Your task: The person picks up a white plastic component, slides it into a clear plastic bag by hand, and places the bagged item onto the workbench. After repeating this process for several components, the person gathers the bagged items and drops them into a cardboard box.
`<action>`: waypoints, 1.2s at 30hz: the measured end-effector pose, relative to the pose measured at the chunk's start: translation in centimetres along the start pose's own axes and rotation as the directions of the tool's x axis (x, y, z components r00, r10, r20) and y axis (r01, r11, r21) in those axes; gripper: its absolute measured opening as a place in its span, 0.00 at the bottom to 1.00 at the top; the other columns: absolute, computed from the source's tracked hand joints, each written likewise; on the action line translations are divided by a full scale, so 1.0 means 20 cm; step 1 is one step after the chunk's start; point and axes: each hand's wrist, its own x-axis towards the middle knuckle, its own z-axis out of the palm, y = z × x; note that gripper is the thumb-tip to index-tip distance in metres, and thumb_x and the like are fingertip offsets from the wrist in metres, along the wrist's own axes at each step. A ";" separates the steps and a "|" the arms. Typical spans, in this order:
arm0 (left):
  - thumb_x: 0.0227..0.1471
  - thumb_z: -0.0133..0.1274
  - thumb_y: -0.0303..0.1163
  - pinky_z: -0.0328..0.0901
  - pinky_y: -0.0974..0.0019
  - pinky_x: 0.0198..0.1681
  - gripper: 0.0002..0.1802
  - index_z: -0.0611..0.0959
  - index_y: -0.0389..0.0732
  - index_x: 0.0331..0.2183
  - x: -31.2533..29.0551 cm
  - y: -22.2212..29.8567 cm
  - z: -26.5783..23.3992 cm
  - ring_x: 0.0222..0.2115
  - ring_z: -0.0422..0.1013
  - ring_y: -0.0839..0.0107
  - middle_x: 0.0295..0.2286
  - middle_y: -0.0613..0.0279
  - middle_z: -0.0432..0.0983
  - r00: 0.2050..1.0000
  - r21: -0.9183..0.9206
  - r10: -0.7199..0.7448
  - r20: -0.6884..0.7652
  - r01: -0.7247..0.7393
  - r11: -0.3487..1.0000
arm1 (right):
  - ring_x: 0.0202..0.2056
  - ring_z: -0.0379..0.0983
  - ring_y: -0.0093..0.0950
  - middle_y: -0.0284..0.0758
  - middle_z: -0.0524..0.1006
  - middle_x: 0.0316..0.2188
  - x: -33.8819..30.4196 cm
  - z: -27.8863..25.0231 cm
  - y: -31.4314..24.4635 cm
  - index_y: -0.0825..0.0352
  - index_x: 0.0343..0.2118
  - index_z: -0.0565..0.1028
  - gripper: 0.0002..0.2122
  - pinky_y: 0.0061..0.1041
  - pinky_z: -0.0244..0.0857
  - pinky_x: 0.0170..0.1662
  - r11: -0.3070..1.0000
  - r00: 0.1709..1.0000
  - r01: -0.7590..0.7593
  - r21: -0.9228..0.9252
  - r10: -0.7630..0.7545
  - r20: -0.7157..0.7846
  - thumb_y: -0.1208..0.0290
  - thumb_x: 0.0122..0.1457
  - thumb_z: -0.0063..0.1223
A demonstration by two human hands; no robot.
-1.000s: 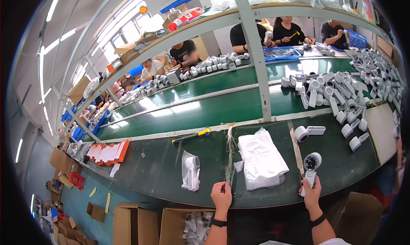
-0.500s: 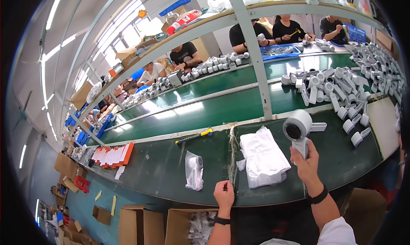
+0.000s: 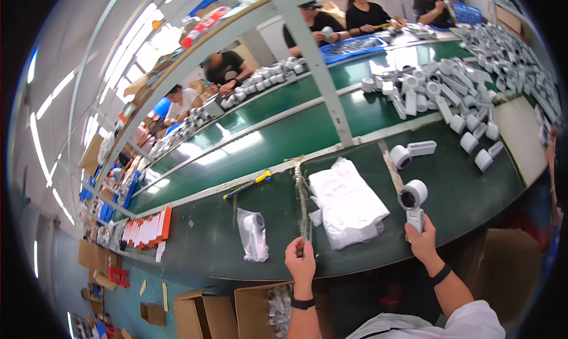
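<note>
My right hand (image 3: 421, 239) grips the handle of a white handheld device with a round head (image 3: 413, 195). The head points up over the right part of the dark green bench, its dark round opening in view. My left hand (image 3: 300, 262) is closed at the bench's near edge, thumb and fingers together; whatever they may hold is too small to make out. Between the hands, slightly farther off, lies a stack of white plastic bags (image 3: 346, 206). To the left is a similar device in a clear bag (image 3: 252, 235). Another bare device (image 3: 412, 152) lies beyond my right hand.
A yellow-and-black hammer-like tool (image 3: 248, 184) lies behind the bagged device. Orange-and-white boxes (image 3: 147, 229) line the left. A large heap of devices (image 3: 438, 90) covers the right of the green conveyor (image 3: 236, 155). An open carton (image 3: 251, 315) stands below; a metal post (image 3: 316, 73) rises ahead. People work opposite.
The view has shifted, moving the bench leftward and up. My right hand has lowered the device, uncovering the one lying behind. My left hand stays closed, its fingers now turned more upward.
</note>
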 end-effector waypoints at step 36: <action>0.48 0.60 0.30 0.64 0.58 0.35 0.05 0.83 0.39 0.28 0.03 0.42 0.31 0.30 0.71 0.57 0.27 0.59 0.77 0.697 0.196 0.458 0.551 -0.642 0.741 | 0.29 0.73 0.25 0.38 0.77 0.28 -0.03 0.00 -0.02 0.71 0.42 0.73 0.16 0.26 0.67 0.34 0.914 0.964 0.246 -0.323 -0.266 -0.016 0.71 0.52 0.60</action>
